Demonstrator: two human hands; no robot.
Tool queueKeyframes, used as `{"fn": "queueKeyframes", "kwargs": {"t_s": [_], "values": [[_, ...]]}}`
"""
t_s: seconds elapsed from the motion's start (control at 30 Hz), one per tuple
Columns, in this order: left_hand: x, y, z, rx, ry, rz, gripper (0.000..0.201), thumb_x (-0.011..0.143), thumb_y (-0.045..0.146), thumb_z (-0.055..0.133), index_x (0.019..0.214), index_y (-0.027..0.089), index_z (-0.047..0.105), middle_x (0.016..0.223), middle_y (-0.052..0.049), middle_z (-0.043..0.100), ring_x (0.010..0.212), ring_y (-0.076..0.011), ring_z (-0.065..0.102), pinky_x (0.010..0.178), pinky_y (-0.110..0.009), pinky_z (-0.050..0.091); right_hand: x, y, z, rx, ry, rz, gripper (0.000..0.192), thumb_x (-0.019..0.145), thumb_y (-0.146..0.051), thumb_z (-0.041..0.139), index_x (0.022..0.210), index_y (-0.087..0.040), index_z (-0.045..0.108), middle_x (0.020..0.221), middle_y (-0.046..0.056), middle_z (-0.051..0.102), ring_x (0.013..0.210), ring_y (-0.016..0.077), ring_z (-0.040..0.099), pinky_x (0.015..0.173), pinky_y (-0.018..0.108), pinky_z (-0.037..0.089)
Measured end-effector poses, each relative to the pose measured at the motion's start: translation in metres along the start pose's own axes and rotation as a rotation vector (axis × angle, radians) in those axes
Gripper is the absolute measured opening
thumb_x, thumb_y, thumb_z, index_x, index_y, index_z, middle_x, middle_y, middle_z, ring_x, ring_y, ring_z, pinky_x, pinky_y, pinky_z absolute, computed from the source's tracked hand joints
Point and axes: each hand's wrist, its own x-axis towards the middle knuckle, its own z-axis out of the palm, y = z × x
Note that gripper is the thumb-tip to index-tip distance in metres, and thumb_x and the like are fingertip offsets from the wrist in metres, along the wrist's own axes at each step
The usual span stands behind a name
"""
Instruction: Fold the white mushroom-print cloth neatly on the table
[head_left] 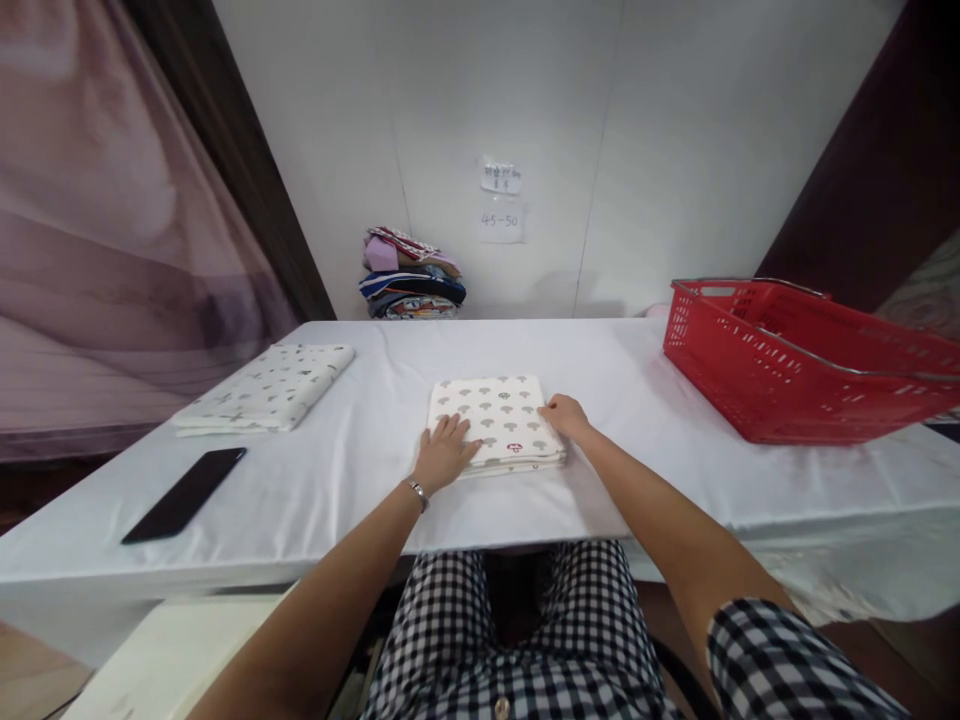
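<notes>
Black slab: a flat black phone [184, 493] lies at our far left on the white-covered desk [652, 470].
Printed bundle: a second folded white patterned cloth [266, 388] lies behind the phone.
Left hand [442, 455]: we press it flat, fingers spread, on the folded white mushroom-print cloth [499, 415], which lies mid-desk.
Right hand [566, 417]: we rest it, loosely curled, on the cloth's right edge.
Far right: a red plastic basket [795, 365].
</notes>
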Motion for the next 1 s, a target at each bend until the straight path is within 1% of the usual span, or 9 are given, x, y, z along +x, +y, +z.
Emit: {"fn": "queueKeyframes", "kwargs": {"t_s": [0.13,0.27,0.37,0.47,0.6,0.7,0.83,0.9,1.0], "values": [[0.010,-0.009,-0.002,-0.121,-0.017,-0.032,0.054,0.090,0.054,0.030,0.134,0.025,0.042,0.149,-0.006,0.030,0.139,-0.0243,0.019,0.110,-0.052,0.017,-0.001,-0.004,0.002,-0.065,0.004,0.031,0.017,0.078,-0.031,0.055,0.086,-0.019,0.064,0.090,0.006,0.068,0.080,0.0189,0.059,0.058,0.024,0.034],[0.024,-0.023,0.000,-0.257,0.088,-0.096,0.057,0.089,0.054,0.031,0.133,0.019,0.044,0.149,-0.010,0.030,0.138,-0.0244,0.024,0.110,-0.042,0.023,-0.002,-0.004,0.002,-0.097,0.011,0.025,0.016,0.078,-0.027,0.052,0.088,-0.021,0.064,0.094,0.005,0.067,0.084,0.0188,0.059,0.059,0.024,0.035],[0.027,-0.027,0.007,-0.235,0.106,-0.073,0.055,0.087,0.053,0.037,0.131,0.020,0.046,0.148,-0.011,0.031,0.138,-0.0275,0.022,0.109,-0.045,0.025,-0.002,-0.004,0.002,-0.104,0.014,0.027,0.017,0.078,-0.025,0.051,0.088,-0.021,0.064,0.095,0.005,0.067,0.086,0.0181,0.059,0.060,0.023,0.035],[0.023,-0.024,0.013,-0.183,0.100,-0.063,0.054,0.087,0.050,0.038,0.132,0.021,0.044,0.149,-0.010,0.028,0.139,-0.0287,0.017,0.107,-0.048,0.026,0.002,-0.007,0.002,-0.106,0.007,0.043,0.019,0.079,-0.029,0.051,0.087,-0.020,0.065,0.093,0.005,0.068,0.084,0.0183,0.060,0.059,0.023,0.036],[0.018,-0.019,0.011,-0.166,0.069,-0.081,0.054,0.088,0.048,0.037,0.134,0.020,0.041,0.151,-0.011,0.023,0.140,-0.0284,0.014,0.107,-0.048,0.026,0.008,-0.012,0.003,-0.113,0.013,0.046,0.024,0.080,-0.037,0.051,0.090,-0.020,0.065,0.094,0.007,0.067,0.086,0.0193,0.060,0.060,0.023,0.036],[0.016,-0.018,0.009,-0.156,0.078,-0.062,0.053,0.088,0.047,0.035,0.134,0.022,0.042,0.151,-0.010,0.024,0.140,-0.0282,0.015,0.106,-0.049,0.028,0.010,-0.010,0.004,-0.116,0.028,0.054,0.023,0.082,-0.032,0.048,0.091,-0.020,0.065,0.097,0.007,0.067,0.089,0.0194,0.059,0.062,0.023,0.037],[0.018,-0.021,0.011,-0.135,0.074,-0.056,0.053,0.089,0.047,0.034,0.134,0.021,0.042,0.151,-0.010,0.024,0.140,-0.0274,0.015,0.106,-0.048,0.029,0.010,-0.005,0.006,-0.108,0.020,0.062,0.024,0.083,-0.033,0.046,0.089,-0.019,0.065,0.094,0.007,0.068,0.086,0.0190,0.060,0.060,0.024,0.037],[0.023,-0.025,0.010,-0.150,0.076,-0.068,0.053,0.089,0.048,0.035,0.133,0.021,0.044,0.150,-0.010,0.027,0.139,-0.0270,0.019,0.107,-0.046,0.028,0.012,-0.005,0.005,-0.108,0.012,0.051,0.023,0.083,-0.034,0.048,0.088,-0.019,0.065,0.095,0.007,0.068,0.086,0.0189,0.060,0.060,0.023,0.037],[0.034,-0.031,0.008,-0.209,0.135,-0.117,0.052,0.089,0.047,0.034,0.132,0.020,0.046,0.146,-0.011,0.034,0.137,-0.0248,0.026,0.110,-0.041,0.026,0.016,-0.007,0.004,-0.114,0.001,0.039,0.026,0.082,-0.039,0.050,0.087,-0.019,0.065,0.094,0.008,0.068,0.088,0.0197,0.061,0.061,0.023,0.037]]}}
